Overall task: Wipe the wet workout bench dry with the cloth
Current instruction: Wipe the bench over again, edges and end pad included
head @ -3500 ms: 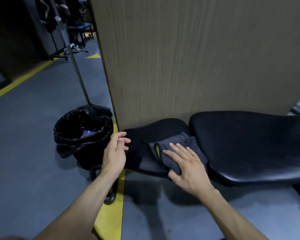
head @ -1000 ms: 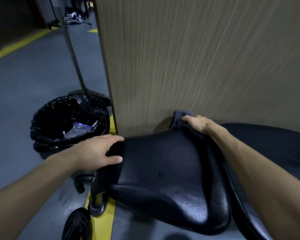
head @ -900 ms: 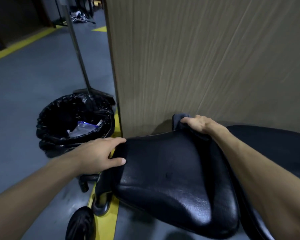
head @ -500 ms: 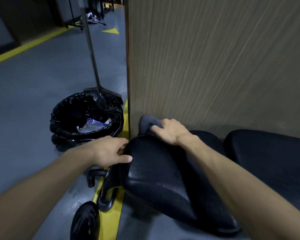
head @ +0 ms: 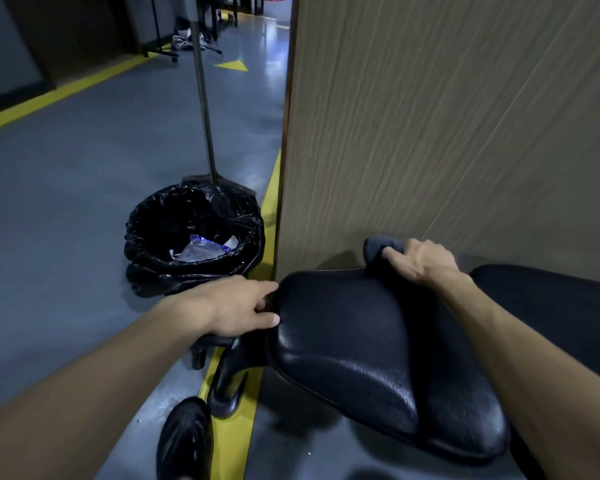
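The black padded bench seat (head: pixel 354 344) fills the lower middle, its glossy surface tilted toward me, and the longer back pad (head: pixel 548 306) lies to its right. My right hand (head: pixel 420 259) grips a dark grey cloth (head: pixel 378 247) at the seat's far edge, close against the wooden panel. My left hand (head: pixel 236 306) holds the seat's left end, thumb on top and fingers curled round the edge. Most of the cloth is hidden under my right hand.
A tall wood-grain panel (head: pixel 447 133) stands right behind the bench. A bin lined with a black bag (head: pixel 194 237) sits on the grey floor to the left, a broom pole (head: pixel 203 98) rising behind it. Yellow floor lines (head: pixel 234 427) run under the bench foot (head: pixel 227 386).
My right hand has dragged the cloth along the seat's far edge, left and then back to the right. My left hand has kept its hold on the seat's left end.
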{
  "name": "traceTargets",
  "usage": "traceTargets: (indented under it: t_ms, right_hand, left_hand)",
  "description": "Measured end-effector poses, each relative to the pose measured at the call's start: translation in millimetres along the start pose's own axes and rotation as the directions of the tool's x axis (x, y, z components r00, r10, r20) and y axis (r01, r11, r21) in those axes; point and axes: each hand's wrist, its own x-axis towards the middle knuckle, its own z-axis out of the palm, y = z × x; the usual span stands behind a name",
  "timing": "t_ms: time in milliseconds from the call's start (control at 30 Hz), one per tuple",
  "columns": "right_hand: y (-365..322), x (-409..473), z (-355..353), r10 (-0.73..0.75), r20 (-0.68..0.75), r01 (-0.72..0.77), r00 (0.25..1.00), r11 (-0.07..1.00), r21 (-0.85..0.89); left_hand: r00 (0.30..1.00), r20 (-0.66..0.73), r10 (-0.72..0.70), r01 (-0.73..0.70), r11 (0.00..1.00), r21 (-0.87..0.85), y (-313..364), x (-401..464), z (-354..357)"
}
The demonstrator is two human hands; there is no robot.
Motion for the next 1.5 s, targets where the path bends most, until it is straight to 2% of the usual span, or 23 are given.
traceTargets:
  t_ms: [133,267,333,433,533,667,733,767,800,867,933,967,1000,1100,1167,1300,1500]
  right_hand:
    - [-75.5,-6.9,13.8,-0.189,0.089,0.199,0.978,0.972,-0.123]
    - [-158.1,-23.2,26.0,-0.361,0.189,0.367,0.913,0.93,0.001]
    - [-179.4,-37.3,29.9,-0.45,0.189,0.459,0.873,0.888,-0.01]
    - [-182.5,-64.2,35.9,-0.627,0.116,0.637,0.771,0.762,-0.116]
    - [-170.2,-91.4,43.3,-0.782,0.006,0.776,0.623,0.617,-0.126]
    - [-152.3,-127.2,62.8,-0.884,0.003,0.875,0.467,0.461,-0.144]
    - [-149.6,-124.9,61.0,-0.9,0.02,0.894,0.435,0.429,-0.129]
    - [-152.2,-115.0,56.7,-0.895,0.01,0.891,0.446,0.443,-0.1]
    - [-157.3,-102.6,50.0,-0.873,-0.001,0.87,0.488,0.486,-0.075]
    - [-166.6,-72.6,37.4,-0.771,-0.019,0.77,0.636,0.637,-0.042]
    - [-168.2,-48.7,32.3,-0.595,-0.004,0.595,0.803,0.803,-0.01]
    - [-166.6,-45.7,32.5,-0.534,0.018,0.534,0.845,0.845,0.009]
    - [-165.9,-45.5,34.8,-0.52,0.034,0.52,0.853,0.854,0.015]
    - [-165.3,-62.8,40.4,-0.631,0.004,0.631,0.775,0.775,0.0]
    - [-163.4,-82.0,44.4,-0.723,-0.024,0.723,0.691,0.691,0.009]
    - [-153.2,-133.1,61.9,-0.872,-0.022,0.868,0.49,0.49,-0.087]
    - [-117.3,-181.0,73.7,-0.933,-0.06,0.928,0.355,0.36,-0.098]
  left_hand:
    - [0.999,0.049,-0.02,0.022,0.999,-0.027,-20.5,-15.3,-4.4]
    - [0.995,0.03,-0.094,0.094,0.996,0.001,-40.3,-31.5,-9.9]
    - [0.993,0.0,-0.121,0.121,0.992,0.02,-45.8,-34.0,-13.5]
    - [0.99,-0.047,-0.137,0.137,0.991,-0.001,-48.9,-33.6,-17.2]
    - [0.988,-0.071,-0.136,0.136,0.991,-0.007,-46.1,-34.2,-19.3]
    - [0.978,-0.161,-0.13,0.121,0.991,-0.064,-39.6,-33.4,-23.1]
    - [0.972,-0.202,-0.124,0.106,0.99,-0.097,-39.5,-33.4,-24.1]
    - [0.968,-0.221,-0.121,0.098,0.989,-0.113,-40.6,-34.5,-24.7]
    - [0.964,-0.236,-0.119,0.093,0.988,-0.12,-42.4,-36.5,-25.1]
    - [0.956,-0.262,-0.134,0.102,0.986,-0.13,-47.5,-42.3,-25.5]
    - [0.945,-0.279,-0.17,0.125,0.977,-0.17,-54.6,-48.4,-25.4]
    - [0.937,-0.295,-0.185,0.134,0.973,-0.186,-58.6,-51.3,-25.2]
    - [0.928,-0.315,-0.197,0.139,0.97,-0.197,-62.3,-54.0,-25.8]
    - [0.912,-0.349,-0.217,0.138,0.962,-0.237,-65.0,-60.7,-27.2]
    - [0.915,-0.344,-0.212,0.13,0.96,-0.248,-60.0,-62.6,-28.0]
    - [0.916,-0.352,-0.192,0.102,0.96,-0.259,-44.7,-66.1,-26.0]
    - [0.941,-0.313,-0.132,0.051,0.966,-0.255,-20.1,-77.6,-12.1]
